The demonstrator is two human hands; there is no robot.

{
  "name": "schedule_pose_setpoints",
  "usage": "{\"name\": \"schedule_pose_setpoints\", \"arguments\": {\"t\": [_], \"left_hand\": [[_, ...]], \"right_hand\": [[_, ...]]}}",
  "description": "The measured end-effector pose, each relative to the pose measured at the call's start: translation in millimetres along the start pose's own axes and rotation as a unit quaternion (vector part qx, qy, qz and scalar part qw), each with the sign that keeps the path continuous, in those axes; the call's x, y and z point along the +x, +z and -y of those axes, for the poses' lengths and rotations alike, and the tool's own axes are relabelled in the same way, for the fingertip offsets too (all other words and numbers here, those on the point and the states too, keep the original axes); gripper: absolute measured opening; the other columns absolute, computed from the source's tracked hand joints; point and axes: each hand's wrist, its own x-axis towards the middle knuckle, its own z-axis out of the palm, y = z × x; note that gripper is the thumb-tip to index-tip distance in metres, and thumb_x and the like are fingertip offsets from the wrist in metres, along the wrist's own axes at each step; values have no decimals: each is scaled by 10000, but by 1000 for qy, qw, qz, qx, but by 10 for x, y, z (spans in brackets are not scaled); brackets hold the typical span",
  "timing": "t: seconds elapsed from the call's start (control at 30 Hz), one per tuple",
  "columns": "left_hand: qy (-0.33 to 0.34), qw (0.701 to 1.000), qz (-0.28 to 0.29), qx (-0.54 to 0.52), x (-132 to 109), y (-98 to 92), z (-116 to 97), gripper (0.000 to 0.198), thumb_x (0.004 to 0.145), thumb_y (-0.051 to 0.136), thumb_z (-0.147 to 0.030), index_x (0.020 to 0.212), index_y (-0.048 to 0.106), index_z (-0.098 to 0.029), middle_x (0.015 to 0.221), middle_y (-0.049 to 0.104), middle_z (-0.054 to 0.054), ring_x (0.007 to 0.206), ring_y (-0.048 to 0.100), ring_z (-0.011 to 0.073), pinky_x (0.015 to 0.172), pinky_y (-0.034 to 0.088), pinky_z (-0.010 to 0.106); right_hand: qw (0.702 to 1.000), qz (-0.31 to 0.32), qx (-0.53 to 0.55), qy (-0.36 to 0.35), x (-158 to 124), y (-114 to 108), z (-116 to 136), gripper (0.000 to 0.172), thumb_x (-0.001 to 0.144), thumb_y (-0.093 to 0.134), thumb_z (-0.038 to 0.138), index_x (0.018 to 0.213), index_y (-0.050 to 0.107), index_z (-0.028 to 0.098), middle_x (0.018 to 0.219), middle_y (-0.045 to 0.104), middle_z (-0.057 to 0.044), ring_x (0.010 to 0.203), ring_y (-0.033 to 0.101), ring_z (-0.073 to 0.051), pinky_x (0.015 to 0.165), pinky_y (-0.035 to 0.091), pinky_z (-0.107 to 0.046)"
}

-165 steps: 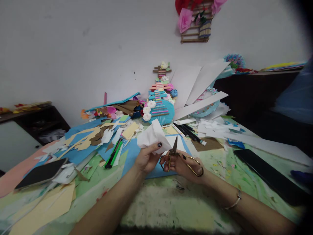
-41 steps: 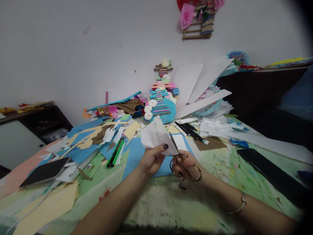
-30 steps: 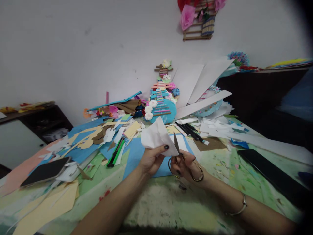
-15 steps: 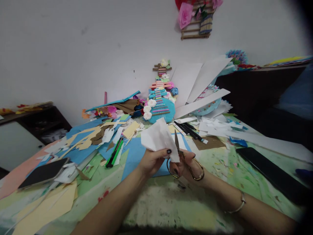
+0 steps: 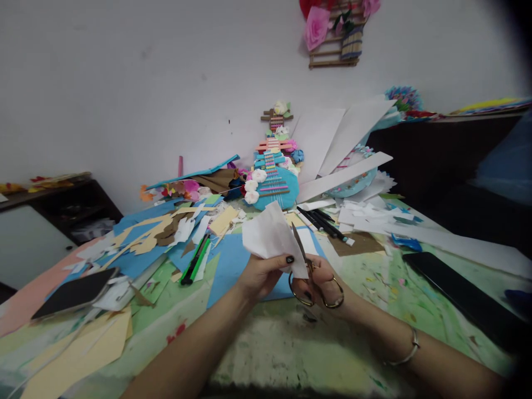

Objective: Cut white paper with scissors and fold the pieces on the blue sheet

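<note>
A piece of white paper (image 5: 272, 235) is pinched between the thumb and fingers of my left hand (image 5: 261, 275), raised above the table. My right hand (image 5: 322, 280) has its fingers through the gold-rimmed handles of a pair of scissors (image 5: 300, 244). The dark blades point up and lie along the right edge of the paper; whether they bite into it I cannot tell. Below both hands lies a sheet of blue paper (image 5: 226, 271) on the paint-stained table.
A green and black utility knife (image 5: 195, 260) lies left of my hands among paper scraps. Several black pens (image 5: 322, 221) rest behind the scissors. A blue guitar-shaped craft (image 5: 276, 185) leans on the wall. Phones lie left (image 5: 75, 293) and a long black object (image 5: 461, 296) right.
The scissor blades have tilted further left against the paper's edge, and the handles have come slightly closer together. Both hands and the paper have shifted a little to the right.
</note>
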Motion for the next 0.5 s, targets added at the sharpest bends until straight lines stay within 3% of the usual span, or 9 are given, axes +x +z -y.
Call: {"name": "schedule_pose_setpoints", "arguments": {"t": [0.17,0.27,0.33,0.43,0.5], "left_hand": [[-10,995,74,72,96,-281,-212,503,513,778,-146,995,635,-120,952,690,91,900,625,220,760,469,293],[-105,963,172,179,182,-608,-486,639,444,799,-51,1051,619,-134,1025,676,124,953,617,256,804,478,351],[-136,947,179,231,234,-799,-642,685,503,796,-73,1148,580,-156,1120,635,151,993,609,281,820,475,384],[40,978,51,196,279,-912,-760,529,685,727,-301,1181,567,-203,1225,578,132,1083,570,264,883,449,387],[147,977,34,154,273,-862,-784,527,742,632,-489,1192,564,-222,1323,505,119,1225,454,277,951,405,402]], "right_hand": [[1000,-4,-8,-3,17,-58,38,641,592,596,751,777,534,141,432,411,69,359,313,-54,380,240,-200],[1000,-13,-21,-15,18,-102,96,629,581,610,747,740,521,144,436,419,67,351,298,-45,370,210,-198],[999,-7,-34,-8,10,-103,159,640,579,597,758,744,521,144,438,428,66,348,303,-46,367,215,-199],[997,19,-59,40,-12,-58,266,621,587,608,742,735,495,150,433,435,71,337,318,-43,364,226,-194],[993,46,-77,78,-26,-22,313,595,592,633,714,711,465,156,437,441,73,327,320,-35,347,213,-182]]}}
